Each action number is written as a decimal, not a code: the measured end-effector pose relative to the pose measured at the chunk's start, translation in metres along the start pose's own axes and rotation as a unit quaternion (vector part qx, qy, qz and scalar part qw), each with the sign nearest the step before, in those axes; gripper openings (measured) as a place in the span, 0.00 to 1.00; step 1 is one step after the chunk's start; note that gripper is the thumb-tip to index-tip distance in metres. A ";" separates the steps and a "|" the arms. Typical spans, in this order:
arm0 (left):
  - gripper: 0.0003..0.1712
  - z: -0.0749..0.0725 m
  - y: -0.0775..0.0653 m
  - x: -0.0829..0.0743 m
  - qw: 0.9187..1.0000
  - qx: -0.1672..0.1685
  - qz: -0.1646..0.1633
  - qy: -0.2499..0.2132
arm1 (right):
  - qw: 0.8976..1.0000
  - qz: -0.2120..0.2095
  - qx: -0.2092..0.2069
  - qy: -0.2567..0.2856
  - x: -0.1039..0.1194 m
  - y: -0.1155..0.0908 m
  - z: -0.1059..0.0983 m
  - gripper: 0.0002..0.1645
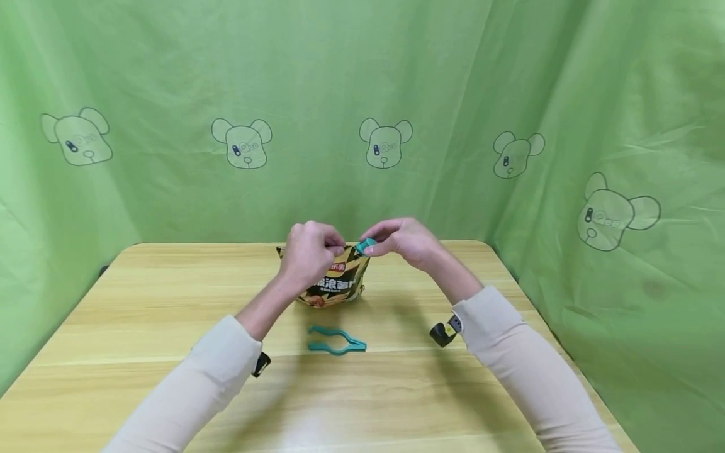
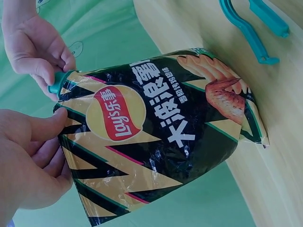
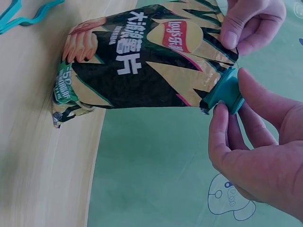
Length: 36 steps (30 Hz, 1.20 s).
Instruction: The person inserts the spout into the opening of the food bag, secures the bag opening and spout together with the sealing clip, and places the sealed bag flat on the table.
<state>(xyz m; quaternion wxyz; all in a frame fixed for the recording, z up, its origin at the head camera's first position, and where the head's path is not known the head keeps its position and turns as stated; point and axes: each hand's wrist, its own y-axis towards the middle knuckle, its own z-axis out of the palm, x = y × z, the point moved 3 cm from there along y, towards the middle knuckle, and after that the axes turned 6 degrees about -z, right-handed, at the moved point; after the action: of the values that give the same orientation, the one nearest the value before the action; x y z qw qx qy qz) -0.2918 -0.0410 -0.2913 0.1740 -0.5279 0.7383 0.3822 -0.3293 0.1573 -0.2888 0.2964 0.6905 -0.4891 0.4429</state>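
Note:
A black-and-gold Lay's chip bag (image 1: 340, 292) stands upright on the table, its printed front toward me. My left hand (image 1: 308, 251) pinches the bag's top edge between thumb and fingers near the middle. With thumb and fingertips, my right hand (image 1: 410, 242) grips a small teal clip (image 3: 228, 90) at the bag's top right corner. In the right wrist view the corner is gathered and tucked against the clip; whether it passes inside is hidden. The two hands are close together but apart.
Nearer to me on the wooden table (image 1: 170, 302) lies a teal tongs-like tool (image 1: 355, 346), its two curved arms joined at the right end. A green curtain (image 1: 317, 63) with printed bear heads hangs behind and beside the table.

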 end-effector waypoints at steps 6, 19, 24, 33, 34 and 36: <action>0.04 0.000 0.001 0.001 1.000 -0.002 -0.001 -0.005 | 1.000 -0.007 -0.001 -0.006 -0.003 0.002 0.002 0.21; 0.03 0.001 0.002 0.002 1.000 0.001 -0.008 -0.004 | 1.000 -0.011 -0.005 -0.004 -0.003 -0.001 0.003 0.22; 0.03 0.000 0.003 0.002 1.000 -0.001 -0.008 -0.002 | 1.000 -0.012 0.001 -0.006 -0.003 -0.001 0.001 0.25; 0.03 -0.001 0.004 0.002 1.000 0.002 -0.018 -0.004 | 1.000 -0.003 0.012 0.001 -0.002 -0.005 -0.006 0.34; 0.03 -0.001 0.004 0.002 1.000 0.002 -0.019 -0.003 | 1.000 -0.003 0.013 -0.001 -0.002 -0.005 -0.006 0.34; 0.03 -0.001 0.004 0.002 1.000 0.002 -0.018 -0.003 | 1.000 -0.002 0.014 -0.005 -0.003 -0.005 -0.008 0.36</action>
<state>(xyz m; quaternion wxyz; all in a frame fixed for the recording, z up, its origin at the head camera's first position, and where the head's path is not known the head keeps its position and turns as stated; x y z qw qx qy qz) -0.2961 -0.0422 -0.2903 0.1838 -0.5397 0.7288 0.3793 -0.3276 0.1670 -0.2884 0.2850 0.6981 -0.4826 0.4455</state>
